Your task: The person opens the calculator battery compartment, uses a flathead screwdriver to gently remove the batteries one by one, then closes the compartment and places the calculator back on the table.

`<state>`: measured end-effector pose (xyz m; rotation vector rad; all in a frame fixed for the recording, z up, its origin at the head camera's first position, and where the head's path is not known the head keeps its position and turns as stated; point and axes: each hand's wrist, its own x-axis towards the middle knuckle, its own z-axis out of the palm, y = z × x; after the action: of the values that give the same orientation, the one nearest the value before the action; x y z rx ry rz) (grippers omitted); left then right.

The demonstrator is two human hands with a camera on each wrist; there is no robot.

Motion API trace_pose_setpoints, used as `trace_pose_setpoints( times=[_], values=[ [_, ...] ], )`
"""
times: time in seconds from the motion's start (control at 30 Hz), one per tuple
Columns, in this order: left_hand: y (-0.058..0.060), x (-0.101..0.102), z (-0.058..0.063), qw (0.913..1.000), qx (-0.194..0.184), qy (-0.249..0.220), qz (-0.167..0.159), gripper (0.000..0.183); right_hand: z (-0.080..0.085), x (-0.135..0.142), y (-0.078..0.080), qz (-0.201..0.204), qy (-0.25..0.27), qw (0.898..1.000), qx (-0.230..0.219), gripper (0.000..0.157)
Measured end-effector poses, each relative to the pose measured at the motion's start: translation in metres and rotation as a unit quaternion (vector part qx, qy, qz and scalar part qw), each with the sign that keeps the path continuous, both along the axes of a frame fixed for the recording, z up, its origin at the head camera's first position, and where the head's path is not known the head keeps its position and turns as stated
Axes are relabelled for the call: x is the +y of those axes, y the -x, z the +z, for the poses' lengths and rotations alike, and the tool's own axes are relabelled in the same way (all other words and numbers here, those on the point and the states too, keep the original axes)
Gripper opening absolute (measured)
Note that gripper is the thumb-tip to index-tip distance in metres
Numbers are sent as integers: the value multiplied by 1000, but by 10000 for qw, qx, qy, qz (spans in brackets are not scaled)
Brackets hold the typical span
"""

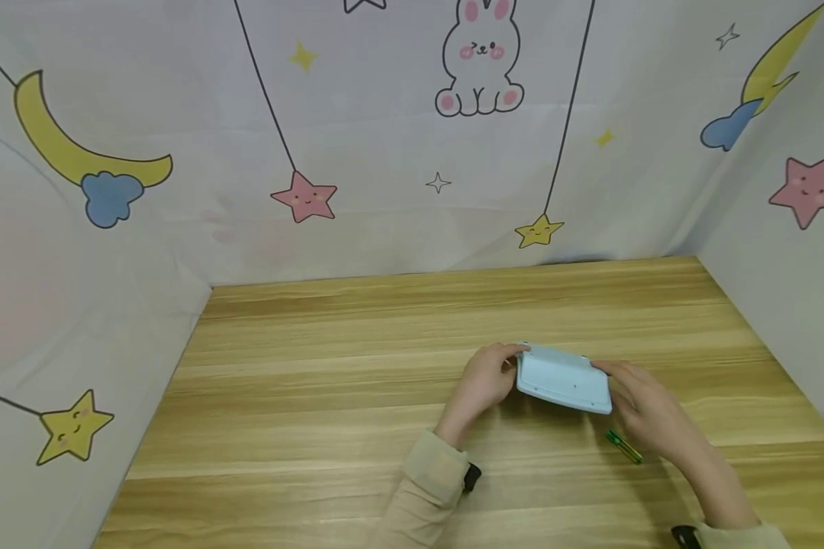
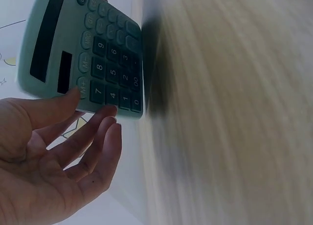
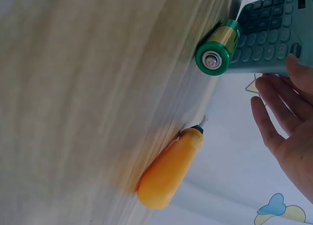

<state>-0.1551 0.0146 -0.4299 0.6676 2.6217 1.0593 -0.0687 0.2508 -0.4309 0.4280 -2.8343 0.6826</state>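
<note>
A pale blue calculator point(image 1: 563, 383) is tilted up off the wooden table, its back facing the head camera. The left hand point(image 1: 484, 377) pinches one side of it. In the left wrist view that thumb lies on the keypad face point(image 2: 105, 63) near the M+ key, fingers along the edge. On the opposite side the right hand point(image 1: 648, 408) grips the calculator, with its thumb near the ON key in the right wrist view. A green and gold battery point(image 1: 623, 447) lies on the table beside the right hand.
A screwdriver with an orange handle point(image 3: 168, 171) lies on the table in the right wrist view; the right hand hides it from the head camera. White cloth walls point(image 1: 384, 152) printed with stars, moons and a rabbit border the wooden table point(image 1: 302, 396).
</note>
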Motion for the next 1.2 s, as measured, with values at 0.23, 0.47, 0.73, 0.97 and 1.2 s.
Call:
trace_pose_setpoints(
  times=[0.23, 0.47, 0.73, 0.97, 1.2],
  values=[
    [-1, -1, 1, 9996, 153, -218, 104, 39, 4, -1, 2, 22, 19, 10000, 64, 51],
    [-3, -2, 4, 9990, 296, -281, 165, 37, 6, 0, 2, -2, 27, 9998, 200, 55],
    [-3, -1, 5, 9981, 408, -367, 272, 35, 5, 1, 2, -50, 129, 9991, 394, 56],
    [-6, -2, 8, 9977, 198, -545, 347, 35, 8, 1, 3, -47, 253, 9970, 728, 60],
    [-7, 0, 11, 9976, 70, -555, 420, 35, 9, 2, 4, -94, 243, 9951, 950, 62]
  ],
)
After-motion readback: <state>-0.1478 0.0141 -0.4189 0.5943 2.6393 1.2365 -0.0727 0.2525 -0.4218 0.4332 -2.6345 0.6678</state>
